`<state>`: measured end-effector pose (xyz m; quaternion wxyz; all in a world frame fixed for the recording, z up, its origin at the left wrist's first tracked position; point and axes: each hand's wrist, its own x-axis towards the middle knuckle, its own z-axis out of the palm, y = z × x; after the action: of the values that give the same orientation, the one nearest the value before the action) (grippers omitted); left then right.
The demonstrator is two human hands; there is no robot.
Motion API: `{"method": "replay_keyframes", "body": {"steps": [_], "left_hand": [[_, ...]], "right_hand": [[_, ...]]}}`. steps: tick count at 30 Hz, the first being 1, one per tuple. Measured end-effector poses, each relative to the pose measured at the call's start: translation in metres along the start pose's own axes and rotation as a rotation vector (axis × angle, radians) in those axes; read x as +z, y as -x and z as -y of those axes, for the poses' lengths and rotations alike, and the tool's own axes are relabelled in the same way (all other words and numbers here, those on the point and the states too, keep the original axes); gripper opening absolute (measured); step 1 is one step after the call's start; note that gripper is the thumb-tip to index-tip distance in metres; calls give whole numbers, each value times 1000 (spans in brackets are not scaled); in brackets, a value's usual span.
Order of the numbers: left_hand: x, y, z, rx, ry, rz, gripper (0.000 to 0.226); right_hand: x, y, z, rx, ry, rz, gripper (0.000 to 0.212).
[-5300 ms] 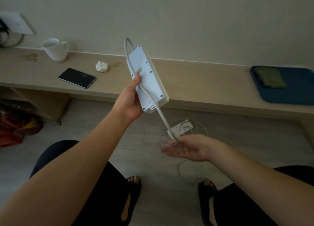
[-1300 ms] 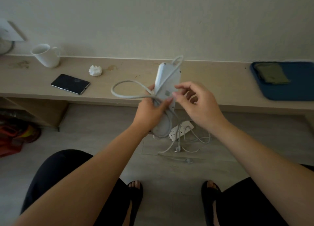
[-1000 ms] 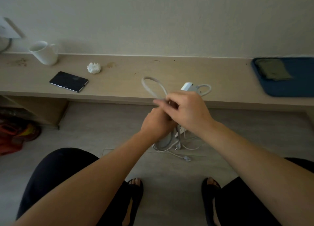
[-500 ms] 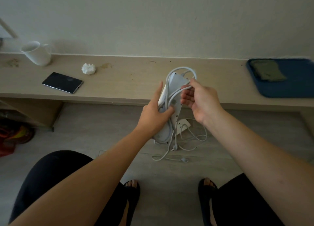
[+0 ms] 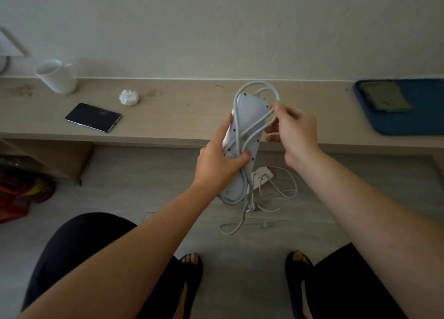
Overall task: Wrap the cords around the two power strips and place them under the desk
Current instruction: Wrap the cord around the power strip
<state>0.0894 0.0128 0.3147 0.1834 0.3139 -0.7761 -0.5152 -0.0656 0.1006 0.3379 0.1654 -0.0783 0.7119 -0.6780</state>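
In my left hand (image 5: 217, 165), held up in front of me, sits the first power strip (image 5: 242, 146), back face toward me; fingers and thumb close around its middle so they also pin the cord (image 5: 236, 117) turns already lying lengthwise over the body. Just right of it, my right hand (image 5: 294, 131) pinches a loop of that cord between thumb and fingertips at the strip's far corner, kept taut, I judge, so the next turn lies flat. The loose tail hangs off the strip's near end, its plug (image 5: 251, 207) dangling below my left hand.

Beyond and beneath both hands, the second power strip (image 5: 262, 177) lies on the floor (image 5: 134, 189) under the bench (image 5: 182, 117) edge, its own cord sprawled beside it, unwrapped.

Room is good: the bench's front lip runs just behind the held strip, so I'd keep loops on my side of it. Far left of my left hand sit a phone (image 5: 93, 117), tissue wad (image 5: 129, 97) and mug (image 5: 57, 76); far right, a blue tray (image 5: 403, 110).
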Motion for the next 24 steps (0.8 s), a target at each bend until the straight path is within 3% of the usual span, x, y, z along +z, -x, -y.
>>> {"method": "replay_keyframes", "body": {"steps": [6, 11, 14, 16, 18, 21, 24], "left_hand": [[-3, -5, -1, 124, -120, 74, 107], [-9, -6, 3, 146, -272, 103, 105], [-12, -7, 9, 144, -317, 96, 104], [-11, -7, 13, 128, -296, 114, 103], [-9, -7, 16, 113, -240, 126, 102], [-8, -6, 19, 176, -203, 124, 99], [-10, -6, 20, 245, -152, 132, 97]], "right_hand": [[7, 2, -7, 13, 31, -95, 25], [-6, -14, -1, -477, 474, -81, 30], [-9, -21, -7, -469, 629, -56, 20], [-8, -21, -9, -332, 438, -69, 18], [-8, -25, -3, -73, 59, -48, 13], [-20, -40, 7, 214, -423, 247, 18], [-32, -47, 13, 299, -588, 506, 15]]}}
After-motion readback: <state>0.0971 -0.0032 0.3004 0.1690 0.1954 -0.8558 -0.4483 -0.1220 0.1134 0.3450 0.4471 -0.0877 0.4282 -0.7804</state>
